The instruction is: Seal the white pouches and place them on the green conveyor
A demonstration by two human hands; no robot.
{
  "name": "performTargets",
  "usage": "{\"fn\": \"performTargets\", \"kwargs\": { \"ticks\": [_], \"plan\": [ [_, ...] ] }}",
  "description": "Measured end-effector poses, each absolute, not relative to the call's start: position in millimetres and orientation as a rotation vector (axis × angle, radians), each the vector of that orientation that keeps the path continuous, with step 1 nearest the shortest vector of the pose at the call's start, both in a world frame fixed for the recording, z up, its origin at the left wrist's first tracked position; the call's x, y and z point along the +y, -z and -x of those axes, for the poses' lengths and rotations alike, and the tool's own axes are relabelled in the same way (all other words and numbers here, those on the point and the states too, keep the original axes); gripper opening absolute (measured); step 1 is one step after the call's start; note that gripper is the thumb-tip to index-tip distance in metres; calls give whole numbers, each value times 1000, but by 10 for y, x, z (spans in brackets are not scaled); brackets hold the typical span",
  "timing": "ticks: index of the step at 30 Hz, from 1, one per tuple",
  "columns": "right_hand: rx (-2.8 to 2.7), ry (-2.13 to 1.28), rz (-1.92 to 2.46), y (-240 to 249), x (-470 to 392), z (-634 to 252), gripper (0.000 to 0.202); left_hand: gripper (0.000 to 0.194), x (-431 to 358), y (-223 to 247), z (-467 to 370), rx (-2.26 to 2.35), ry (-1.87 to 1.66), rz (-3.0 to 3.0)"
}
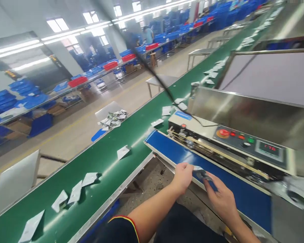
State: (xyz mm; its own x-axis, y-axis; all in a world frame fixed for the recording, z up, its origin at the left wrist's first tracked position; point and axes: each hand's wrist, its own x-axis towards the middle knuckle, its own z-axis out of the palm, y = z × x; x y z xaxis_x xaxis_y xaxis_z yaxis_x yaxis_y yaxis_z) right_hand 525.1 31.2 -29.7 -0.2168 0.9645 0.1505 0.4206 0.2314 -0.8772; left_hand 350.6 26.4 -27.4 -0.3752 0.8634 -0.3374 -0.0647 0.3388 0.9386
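Both hands meet over the near edge of the blue belt (164,145) on the sealing machine (200,130). A small silvery pouch (200,172) is stretched between them. Its left end is pinched by my left hand (182,177), whose fingers are closed. My right hand (221,195) grips the pouch's right side between thumb and fingers. The machine's panel shows a red display (270,147), a red button and a green light. More silvery material (299,192) lies at the right end of the machine.
A long green conveyor (101,152) runs diagonally past the machine, carrying scattered white pouches (123,152). Beyond it stand a small table heaped with pouches (114,119) and metal tables (162,80). Blue and red bins (77,81) line the back, where a person (149,34) stands.
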Motion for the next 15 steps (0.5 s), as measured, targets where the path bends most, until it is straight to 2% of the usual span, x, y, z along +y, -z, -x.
{"fn": "performTargets", "kwargs": {
  "ticks": [2, 6, 10, 15],
  "plan": [
    [-1632, -973, 1426, 332, 270, -5631, 55, 39, 300, 313, -3732, 1644, -1216, -1025],
    [-1393, -1157, 1518, 329, 218, -6219, 59, 53, 381, 501, -4235, 1226, -1020, -1358],
    [-1124, -1138, 1608, 390, 170, -6606, 65, 63, 473, 705, -4761, 1238, -869, -1351],
    [-903, -1178, 1741, 618, 204, -7025, 63, 63, 734, 857, -5143, 1272, -786, -1239]
  ]
}}
